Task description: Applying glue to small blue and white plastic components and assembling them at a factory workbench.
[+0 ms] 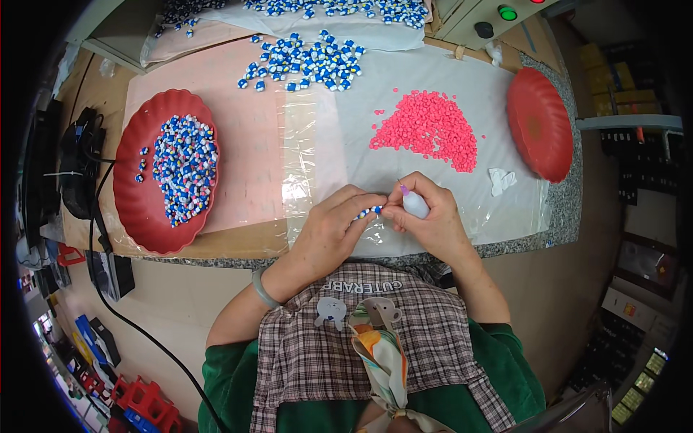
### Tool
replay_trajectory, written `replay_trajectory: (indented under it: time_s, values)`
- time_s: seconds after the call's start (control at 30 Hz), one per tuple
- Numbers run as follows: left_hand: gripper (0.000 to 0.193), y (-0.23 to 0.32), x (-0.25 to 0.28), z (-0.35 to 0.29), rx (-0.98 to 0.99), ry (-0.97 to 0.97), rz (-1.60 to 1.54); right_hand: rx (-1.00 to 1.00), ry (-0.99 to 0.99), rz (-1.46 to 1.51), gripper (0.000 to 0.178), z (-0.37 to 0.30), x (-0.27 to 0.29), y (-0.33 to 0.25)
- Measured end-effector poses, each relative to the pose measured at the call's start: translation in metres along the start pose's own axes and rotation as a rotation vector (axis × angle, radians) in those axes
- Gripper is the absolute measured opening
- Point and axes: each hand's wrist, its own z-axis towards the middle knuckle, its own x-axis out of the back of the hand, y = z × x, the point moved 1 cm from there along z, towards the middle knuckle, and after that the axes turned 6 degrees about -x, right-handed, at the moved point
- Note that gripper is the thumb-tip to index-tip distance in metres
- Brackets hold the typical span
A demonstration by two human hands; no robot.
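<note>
My left hand (325,229) is closed around a few small blue-and-white pieces (369,212), which show in a row between its fingers. My right hand (447,227) grips a small pale squeeze bottle (416,205) with a purple cap and a thin tip pointing up and away. The fingertips of both hands meet just in front of the table's near edge. Beyond them lies a spread of small pink pieces (411,123) on the white sheet. Whether my right fingertips also pinch a tiny piece is too small to tell.
To the left stands a scalloped red tray (133,206) holding many blue-and-white pieces. Another red tray (538,123) is at the right, near a crumpled white tissue (501,181). Loose blue-and-white pieces (317,63) lie at the back. A black cable (119,303) hangs at the left.
</note>
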Motion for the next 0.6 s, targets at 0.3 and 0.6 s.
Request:
replay_trajectory:
  time_s: [0.3,0.6]
  values:
    - [0.021,0.0,0.0,0.002,-0.003,0.038,-0.003,0.401,0.17,-0.339,0.021,0.006,-0.007,0.007]
    - [0.017,0.0,0.017,-0.004,0.359,0.052,-0.499,-0.025,-0.025,0.305,0.027,0.015,-0.006,0.008]
